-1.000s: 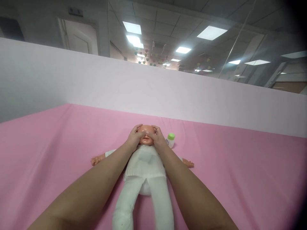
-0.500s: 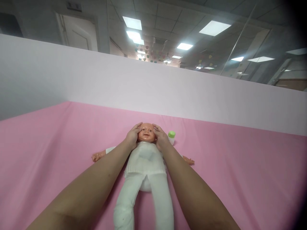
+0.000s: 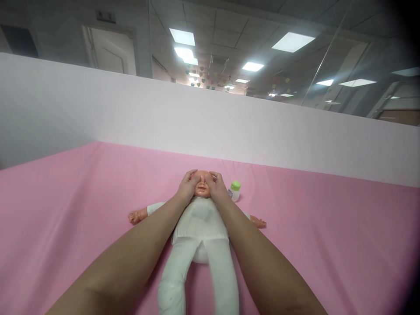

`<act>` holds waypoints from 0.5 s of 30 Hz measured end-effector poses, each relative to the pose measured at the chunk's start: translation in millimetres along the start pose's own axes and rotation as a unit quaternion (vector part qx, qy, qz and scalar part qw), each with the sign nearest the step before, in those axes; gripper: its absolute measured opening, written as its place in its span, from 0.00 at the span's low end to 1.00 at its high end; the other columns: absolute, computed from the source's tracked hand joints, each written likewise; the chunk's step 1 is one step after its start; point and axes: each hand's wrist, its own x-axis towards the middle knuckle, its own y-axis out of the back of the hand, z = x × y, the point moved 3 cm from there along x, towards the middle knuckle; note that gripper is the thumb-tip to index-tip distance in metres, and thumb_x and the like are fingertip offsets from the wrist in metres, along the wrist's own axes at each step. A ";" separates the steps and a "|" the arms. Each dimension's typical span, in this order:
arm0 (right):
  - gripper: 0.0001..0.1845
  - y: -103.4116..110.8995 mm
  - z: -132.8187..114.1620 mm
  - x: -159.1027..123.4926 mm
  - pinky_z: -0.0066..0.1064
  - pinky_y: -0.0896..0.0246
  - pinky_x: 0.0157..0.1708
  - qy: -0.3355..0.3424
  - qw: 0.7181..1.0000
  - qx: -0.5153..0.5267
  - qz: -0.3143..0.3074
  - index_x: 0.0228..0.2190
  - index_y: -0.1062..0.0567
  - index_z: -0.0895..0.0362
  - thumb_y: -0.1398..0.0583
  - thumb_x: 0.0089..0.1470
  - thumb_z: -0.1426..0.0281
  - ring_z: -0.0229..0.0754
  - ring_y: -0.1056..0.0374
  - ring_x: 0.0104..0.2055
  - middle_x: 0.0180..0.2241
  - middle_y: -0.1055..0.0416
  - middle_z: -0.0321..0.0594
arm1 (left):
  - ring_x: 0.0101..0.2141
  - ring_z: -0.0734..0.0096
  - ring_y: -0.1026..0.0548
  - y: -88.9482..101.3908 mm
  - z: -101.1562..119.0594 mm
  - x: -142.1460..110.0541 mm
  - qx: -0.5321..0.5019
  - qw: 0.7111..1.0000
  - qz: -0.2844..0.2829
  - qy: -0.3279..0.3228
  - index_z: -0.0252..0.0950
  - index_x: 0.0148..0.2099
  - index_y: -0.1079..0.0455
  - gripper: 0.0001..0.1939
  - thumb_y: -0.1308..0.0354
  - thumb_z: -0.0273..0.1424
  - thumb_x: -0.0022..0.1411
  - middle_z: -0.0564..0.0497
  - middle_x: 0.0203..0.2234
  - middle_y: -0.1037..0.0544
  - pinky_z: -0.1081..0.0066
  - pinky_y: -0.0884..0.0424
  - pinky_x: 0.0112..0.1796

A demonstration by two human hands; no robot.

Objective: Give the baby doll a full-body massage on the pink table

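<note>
glossy plastic-looking doll head

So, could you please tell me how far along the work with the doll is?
Already done: the doll lies face up on the pink sheet. In hand: the left hand and right hand rest on its head, thumbs over the eyes. Left: both have yet to come off the head; whether more remains, I can't tell.

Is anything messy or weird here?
Nothing looks spilled or broken, and the bottle has its green lid on. The doll has a faint grey patch on its white top; I can't tell if it's a stain or shadow. One funny thing: the left hand and right hand cover its eyes.
</note>
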 end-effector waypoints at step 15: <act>0.26 19.3 -12.9 -35.6 0.47 0.38 0.60 0.081 0.958 -0.277 -0.003 0.49 0.22 0.53 0.49 0.66 0.49 0.53 0.28 0.56 0.48 0.21 0.48 | 0.66 0.49 0.37 21.4 25.8 -44.8 0.308 0.940 0.008 -0.146 0.37 0.63 0.30 0.27 0.42 0.43 0.67 0.39 0.63 0.30 0.51 0.49 0.68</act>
